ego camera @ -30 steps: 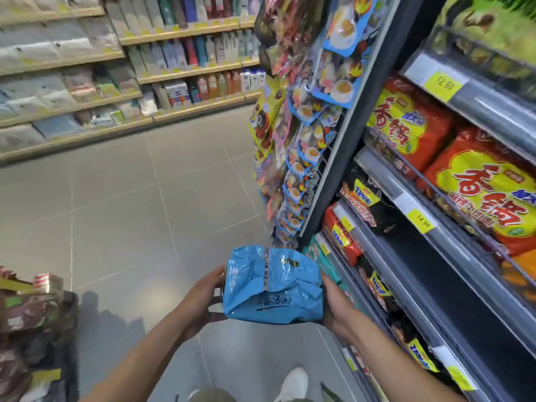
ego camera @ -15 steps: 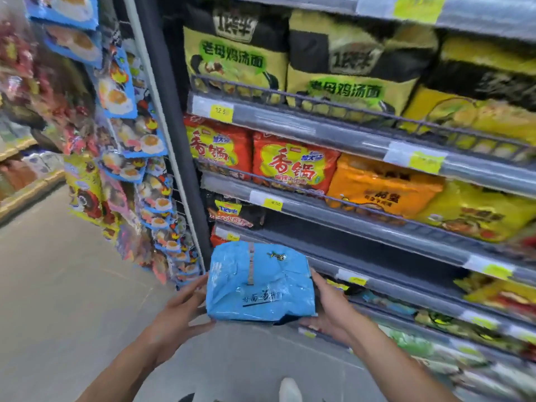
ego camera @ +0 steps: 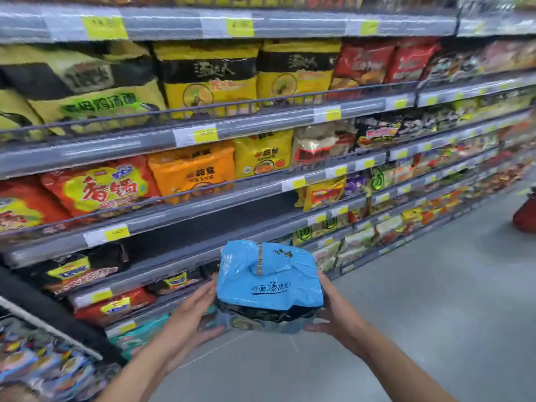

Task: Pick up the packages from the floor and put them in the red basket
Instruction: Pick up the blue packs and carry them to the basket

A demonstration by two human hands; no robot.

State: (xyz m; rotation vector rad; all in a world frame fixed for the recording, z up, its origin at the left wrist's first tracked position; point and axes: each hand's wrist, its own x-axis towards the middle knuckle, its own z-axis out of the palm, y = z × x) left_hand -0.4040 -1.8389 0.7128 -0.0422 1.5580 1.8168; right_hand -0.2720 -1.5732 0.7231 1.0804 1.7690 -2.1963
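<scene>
A blue noodle package [ego camera: 268,278] with black writing is held in front of me at chest height, between both hands. My left hand [ego camera: 188,320] presses against its left side and underside with fingers spread. My right hand [ego camera: 330,311] cups its right side and bottom. A second, darker package seems to lie under the blue one, partly hidden. The red basket [ego camera: 525,217] shows only as a red corner on the floor at the far right edge, well away from my hands.
Long grey shelves [ego camera: 179,210] packed with noodle bags run from the left into the distance on the right. A hanging snack rack [ego camera: 43,364] fills the lower left corner. Grey floor [ego camera: 420,314] stretches from below my hands towards the basket.
My view has swung right, from the open aisle to the shelf front and down the aisle. The blue package stays in both hands. The red basket has come into view at the right.
</scene>
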